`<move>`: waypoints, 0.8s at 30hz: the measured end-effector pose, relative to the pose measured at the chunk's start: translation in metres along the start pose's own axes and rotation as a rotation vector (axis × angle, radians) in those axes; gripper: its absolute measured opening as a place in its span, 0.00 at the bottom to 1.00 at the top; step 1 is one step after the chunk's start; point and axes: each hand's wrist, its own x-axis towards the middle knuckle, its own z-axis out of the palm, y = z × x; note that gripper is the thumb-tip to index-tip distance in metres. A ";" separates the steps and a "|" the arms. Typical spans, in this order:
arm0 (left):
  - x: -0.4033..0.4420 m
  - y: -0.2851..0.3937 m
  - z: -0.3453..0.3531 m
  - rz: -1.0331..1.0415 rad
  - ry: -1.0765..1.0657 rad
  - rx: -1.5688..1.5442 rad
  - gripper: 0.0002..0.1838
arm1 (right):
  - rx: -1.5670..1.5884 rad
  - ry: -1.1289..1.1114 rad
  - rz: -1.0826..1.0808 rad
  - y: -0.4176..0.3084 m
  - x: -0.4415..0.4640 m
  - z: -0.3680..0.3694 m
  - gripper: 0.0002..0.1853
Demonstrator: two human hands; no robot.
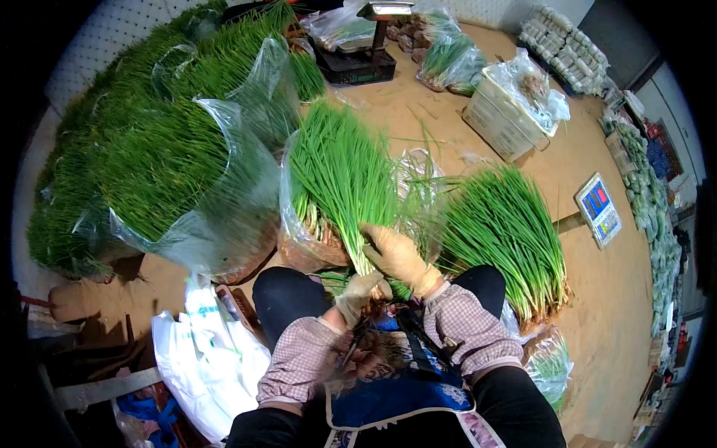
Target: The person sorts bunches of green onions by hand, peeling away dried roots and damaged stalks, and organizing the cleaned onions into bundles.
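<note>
A bunch of green onions (345, 179) stands between my knees, leaves pointing away from me and roots toward my apron. My left hand (360, 297), in a pale glove, is closed around the white stalks near the roots. Higher up, my right hand (397, 257), in a yellowish glove, lies against the stalks with its fingers curled; the fingertips are partly hidden by the bunch. Just beyond is an open clear plastic bag (308, 252) with more green onions. To the right, a large loose pile of green onions (508, 239) lies with roots toward me.
Big plastic bags (246, 175) packed with green onions fill the left. A scale (358, 63) stands at the back, near a white basket (504, 112) holding plastic bags. A digital display (598, 209) is at right. White plastic bags (213, 366) lie by my left knee.
</note>
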 end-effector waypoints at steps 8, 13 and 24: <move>-0.022 0.029 0.012 -0.029 -0.100 -0.215 0.27 | -0.241 0.250 0.077 0.054 0.012 -0.037 0.12; -0.022 0.031 0.015 -0.072 -0.077 -0.220 0.33 | -0.244 0.304 -0.050 0.049 0.008 -0.047 0.18; -0.044 0.051 0.035 -0.138 -0.001 -0.215 0.28 | -0.256 0.334 0.035 0.045 0.015 -0.027 0.08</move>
